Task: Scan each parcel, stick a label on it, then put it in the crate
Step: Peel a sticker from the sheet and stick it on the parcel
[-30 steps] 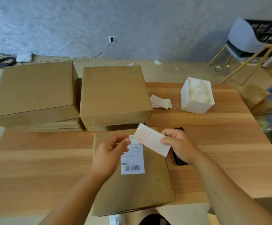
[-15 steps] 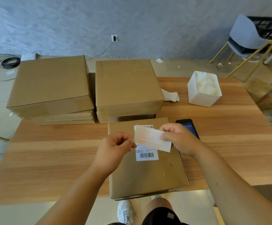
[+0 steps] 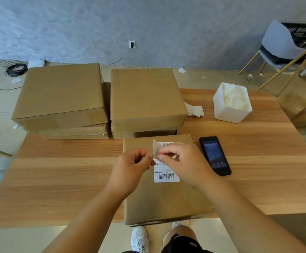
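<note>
Pinching the sticker (image 3: 156, 148) between both hands, left hand (image 3: 133, 168) and right hand (image 3: 182, 161), directly above the parcel (image 3: 164, 198) at frame centre, its top face just below.

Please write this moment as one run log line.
step: peel label | left hand, right hand: pinching label | parcel: on table | scanner: beside parcel

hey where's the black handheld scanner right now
In the head view the black handheld scanner lies screen-up on the wooden table, just right of the parcel being labelled and beside the right hand.
</note>
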The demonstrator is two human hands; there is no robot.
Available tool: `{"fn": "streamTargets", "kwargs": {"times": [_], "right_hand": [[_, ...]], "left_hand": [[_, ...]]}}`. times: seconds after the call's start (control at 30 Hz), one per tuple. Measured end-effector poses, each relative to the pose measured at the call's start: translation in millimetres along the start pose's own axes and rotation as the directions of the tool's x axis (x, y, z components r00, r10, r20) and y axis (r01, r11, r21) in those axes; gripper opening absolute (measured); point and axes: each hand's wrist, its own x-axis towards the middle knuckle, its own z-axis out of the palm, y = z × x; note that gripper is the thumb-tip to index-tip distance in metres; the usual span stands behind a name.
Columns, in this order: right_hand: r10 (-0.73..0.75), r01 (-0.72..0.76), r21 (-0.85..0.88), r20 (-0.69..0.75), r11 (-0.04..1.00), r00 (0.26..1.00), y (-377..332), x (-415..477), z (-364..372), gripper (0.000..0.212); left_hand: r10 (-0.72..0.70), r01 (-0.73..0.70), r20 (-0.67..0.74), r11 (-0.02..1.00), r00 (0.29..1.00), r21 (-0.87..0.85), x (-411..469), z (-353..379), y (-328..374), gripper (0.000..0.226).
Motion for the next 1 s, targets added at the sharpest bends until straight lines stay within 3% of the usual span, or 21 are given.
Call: {"fn": "streamTargets", "kwargs": {"times": [0.13,0.4,0.57,0.7,0.9,1.0], "right_hand": [[-0.024,0.024,0.01,0.016,1.0,1.0,0.6,2.7,2.9,0.012],[0.065,-0.065,-0.011,0.03,0.998,0.997,0.9,3.4,0.0,0.015],[0.216,-0.218,0.195,0.032,0.956,0.976,2.8,5.7,0.4,0.014],[0.243,-0.263,0.33,0.101,0.907,0.965,-0.5,6.5,0.1,0.018],[0.252,-0.294,0.373,0.158,0.88,0.955,1.0,8.3,-0.3,0.017],[0.229,-0.286,0.372,0.19,0.883,0.955,3.0,7.6,-3.3,0.016]], "left_hand": [[0.033,-0.034,0.023,0.999,0.999,0.026,0.8,1.2,2.1,0.015],[0.074,-0.081,0.103,0.994,0.992,0.069,1.6,-0.5,5.4,0.018],[0.134,-0.14,0.051,0.983,0.99,0.122,2.6,-1.5,3.0,0.017],[0.133,-0.123,-0.052,0.978,0.99,0.172,4.1,0.8,2.8,0.021],[0.036,-0.035,-0.026,0.999,0.999,0.033,6.7,-0.9,3.8,0.008],[0.035,-0.033,-0.023,0.996,0.999,0.079,7.4,-2.6,3.5,0.011]]}}
